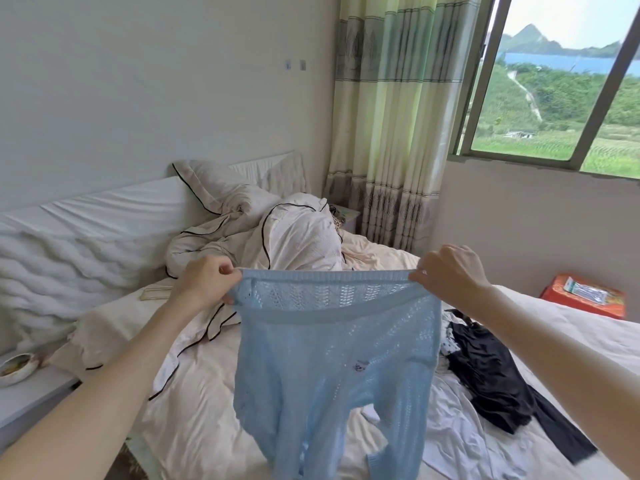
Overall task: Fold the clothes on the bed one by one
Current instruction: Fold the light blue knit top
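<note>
A light blue open-knit garment (332,358) hangs in the air above the bed (194,410), stretched flat along its ribbed top edge. My left hand (204,278) pinches the left corner of that edge. My right hand (450,275) pinches the right corner. The lower part of the knit droops toward the sheet and runs out of the bottom of the view. A black garment (491,375) lies crumpled on the bed to the right, with a white polka-dot piece (448,344) beside it. White cloth (453,441) lies under and in front of the black one.
A heaped cream duvet with black piping (249,244) and pillows (221,185) fill the head of the bed. An orange box (585,296) sits at the far right. A bowl (15,368) rests on the left nightstand. Curtain (391,116) and window (561,81) stand behind.
</note>
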`<state>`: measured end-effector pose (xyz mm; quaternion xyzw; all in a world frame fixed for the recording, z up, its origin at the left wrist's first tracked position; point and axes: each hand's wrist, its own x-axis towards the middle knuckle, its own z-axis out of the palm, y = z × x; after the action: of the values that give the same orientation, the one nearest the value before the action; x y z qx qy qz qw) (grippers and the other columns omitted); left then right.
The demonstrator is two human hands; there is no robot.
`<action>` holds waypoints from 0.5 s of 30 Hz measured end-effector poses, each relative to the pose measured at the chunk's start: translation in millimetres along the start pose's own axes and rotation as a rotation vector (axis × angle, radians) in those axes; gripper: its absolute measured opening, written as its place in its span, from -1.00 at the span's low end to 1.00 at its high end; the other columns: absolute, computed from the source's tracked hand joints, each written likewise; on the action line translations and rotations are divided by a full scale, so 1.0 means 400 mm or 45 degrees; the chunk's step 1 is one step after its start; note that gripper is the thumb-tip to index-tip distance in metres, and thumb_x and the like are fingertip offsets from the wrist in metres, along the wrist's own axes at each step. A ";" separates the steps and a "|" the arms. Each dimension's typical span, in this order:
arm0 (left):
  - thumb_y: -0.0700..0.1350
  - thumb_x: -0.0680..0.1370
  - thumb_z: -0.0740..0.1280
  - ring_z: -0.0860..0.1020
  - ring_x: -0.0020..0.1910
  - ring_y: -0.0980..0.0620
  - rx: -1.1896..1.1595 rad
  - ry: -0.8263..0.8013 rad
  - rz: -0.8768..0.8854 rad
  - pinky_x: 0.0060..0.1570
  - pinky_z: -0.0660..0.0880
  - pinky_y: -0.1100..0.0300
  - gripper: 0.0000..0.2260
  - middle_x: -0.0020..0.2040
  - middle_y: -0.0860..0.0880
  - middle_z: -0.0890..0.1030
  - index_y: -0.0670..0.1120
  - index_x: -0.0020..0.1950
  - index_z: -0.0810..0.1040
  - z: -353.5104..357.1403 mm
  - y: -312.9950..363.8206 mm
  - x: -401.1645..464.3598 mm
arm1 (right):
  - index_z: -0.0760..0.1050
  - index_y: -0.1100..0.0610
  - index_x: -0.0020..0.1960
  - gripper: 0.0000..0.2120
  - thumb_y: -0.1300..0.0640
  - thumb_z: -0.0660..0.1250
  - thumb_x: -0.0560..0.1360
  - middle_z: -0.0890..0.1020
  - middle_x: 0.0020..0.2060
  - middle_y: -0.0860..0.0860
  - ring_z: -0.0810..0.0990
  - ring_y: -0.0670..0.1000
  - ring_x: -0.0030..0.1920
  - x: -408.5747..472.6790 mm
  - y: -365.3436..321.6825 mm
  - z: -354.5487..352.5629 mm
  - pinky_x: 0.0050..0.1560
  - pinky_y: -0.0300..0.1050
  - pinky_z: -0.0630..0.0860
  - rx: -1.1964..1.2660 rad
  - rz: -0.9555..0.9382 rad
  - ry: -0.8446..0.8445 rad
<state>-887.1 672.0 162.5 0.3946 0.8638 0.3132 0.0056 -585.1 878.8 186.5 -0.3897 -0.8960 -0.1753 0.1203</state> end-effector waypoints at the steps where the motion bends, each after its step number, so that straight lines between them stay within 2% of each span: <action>1: -0.12 0.49 0.33 0.62 -0.29 -0.11 -0.146 0.028 -0.060 -0.26 0.47 0.09 -0.74 -0.41 -0.10 0.57 -0.11 -0.39 0.43 -0.005 0.003 0.006 | 0.63 0.08 0.01 -0.79 0.03 0.25 0.56 0.66 -0.14 0.02 0.58 0.03 -0.03 0.004 -0.005 0.009 0.05 -0.11 0.48 -0.037 0.062 -0.022; 2: -0.13 0.49 0.33 0.60 -0.28 -0.14 -0.234 0.062 -0.100 -0.26 0.45 0.08 -0.74 -0.40 -0.11 0.56 -0.11 -0.40 0.42 -0.007 0.006 0.014 | 0.64 0.09 -0.06 -0.82 0.11 0.26 0.53 0.65 -0.18 0.02 0.57 0.05 -0.02 0.007 -0.009 0.021 0.00 -0.12 0.46 -0.010 0.130 -0.030; 4: -0.14 0.51 0.30 0.54 -0.28 -0.15 -0.348 0.111 -0.131 -0.36 0.41 0.07 -0.72 -0.37 -0.13 0.52 -0.11 -0.40 0.38 -0.006 0.021 0.020 | 0.57 0.10 -0.30 -0.80 0.21 0.26 0.46 0.58 -0.31 0.04 0.55 0.11 -0.01 0.011 -0.014 0.041 -0.13 -0.11 0.43 0.248 0.285 -0.022; 6: -0.16 0.56 0.23 0.48 -0.28 -0.08 -0.511 0.109 -0.155 -0.57 0.31 0.22 -0.71 -0.36 -0.13 0.45 -0.12 -0.36 0.33 0.001 0.041 0.021 | 0.41 0.06 -0.44 -0.71 0.24 0.26 0.44 0.54 -0.34 0.06 0.50 0.15 0.00 0.018 -0.014 0.051 -0.12 -0.07 0.43 0.558 0.399 0.042; 8: -0.19 0.58 0.18 0.41 -0.27 -0.04 -0.735 0.060 -0.195 -0.67 0.24 0.39 -0.77 -0.35 -0.10 0.35 -0.13 -0.29 0.33 0.002 0.051 0.022 | 0.52 0.10 -0.31 -0.82 0.20 0.30 0.47 0.58 -0.16 0.10 0.45 0.16 0.08 0.033 -0.006 0.056 0.04 -0.03 0.38 0.766 0.415 0.117; 10: -0.17 0.56 0.19 0.33 -0.36 -0.02 -0.765 0.017 -0.153 -0.60 0.25 0.30 -0.83 -0.37 -0.08 0.30 -0.14 -0.23 0.36 -0.001 0.052 0.022 | 0.57 0.18 -0.14 -0.89 0.16 0.31 0.49 0.57 -0.01 0.12 0.45 0.16 0.14 0.047 0.001 0.054 0.18 0.04 0.37 0.944 0.412 0.120; 12: -0.14 0.53 0.23 0.25 -0.39 0.02 -0.643 -0.016 -0.006 -0.42 0.19 0.16 -0.77 -0.40 -0.04 0.26 -0.14 -0.30 0.30 -0.001 0.045 0.018 | 0.52 0.26 -0.05 -0.82 0.14 0.25 0.55 0.60 0.00 0.19 0.52 0.21 0.10 0.051 0.002 0.048 0.18 0.20 0.42 1.112 0.435 0.043; 15: -0.17 0.58 0.25 0.25 -0.43 0.10 -0.535 -0.070 0.135 -0.37 0.15 0.16 -0.67 -0.47 0.04 0.29 -0.10 -0.36 0.26 -0.003 0.046 0.010 | 0.46 0.24 0.09 -0.77 0.08 0.17 0.61 0.61 -0.09 0.18 0.55 0.20 0.02 0.035 -0.006 0.044 0.11 0.20 0.48 1.216 0.421 0.015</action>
<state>-877.5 683.1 174.5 0.4382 0.7570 0.4754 0.0949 -597.7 893.8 175.0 -0.4269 -0.8018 0.2736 0.3163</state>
